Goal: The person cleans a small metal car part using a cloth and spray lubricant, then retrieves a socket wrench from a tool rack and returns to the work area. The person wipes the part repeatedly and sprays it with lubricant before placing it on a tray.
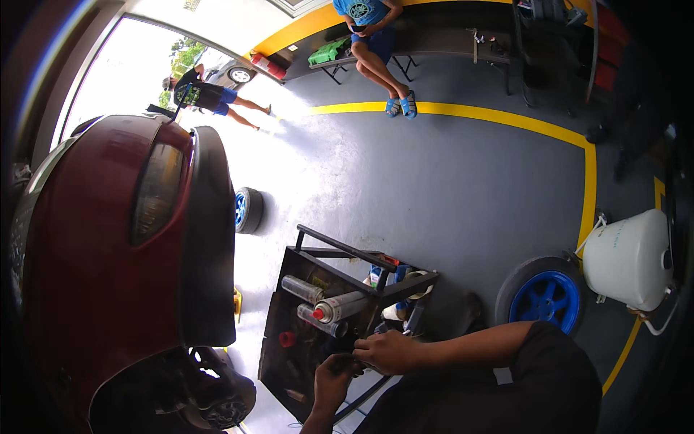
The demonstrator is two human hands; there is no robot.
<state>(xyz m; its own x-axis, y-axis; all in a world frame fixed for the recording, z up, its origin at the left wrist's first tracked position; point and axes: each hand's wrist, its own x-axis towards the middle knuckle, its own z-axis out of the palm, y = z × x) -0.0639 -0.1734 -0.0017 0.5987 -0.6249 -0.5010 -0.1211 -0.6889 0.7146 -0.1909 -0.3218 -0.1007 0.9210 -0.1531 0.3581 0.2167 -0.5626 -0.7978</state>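
Note:
My left hand (334,377) and my right hand (384,351) meet over the near side of a black metal tool cart (270,349). The fingers of both are closed and close together, around something small and dark that I cannot make out. Just beyond them on the cart lie a spray can (343,307) with a red nozzle, a clear plastic bottle or tube (302,289) and another clear one (322,320). A red cap (288,339) sits left of these, on the cart's dark top.
On the left stands a dark red car (94,239), with its wheel hub (220,412) bare. A wheel with a blue rim (547,300) lies at right beside a white tank (627,251). Another wheel (249,210) is near the car. One person sits on a far bench; another stands by the doorway.

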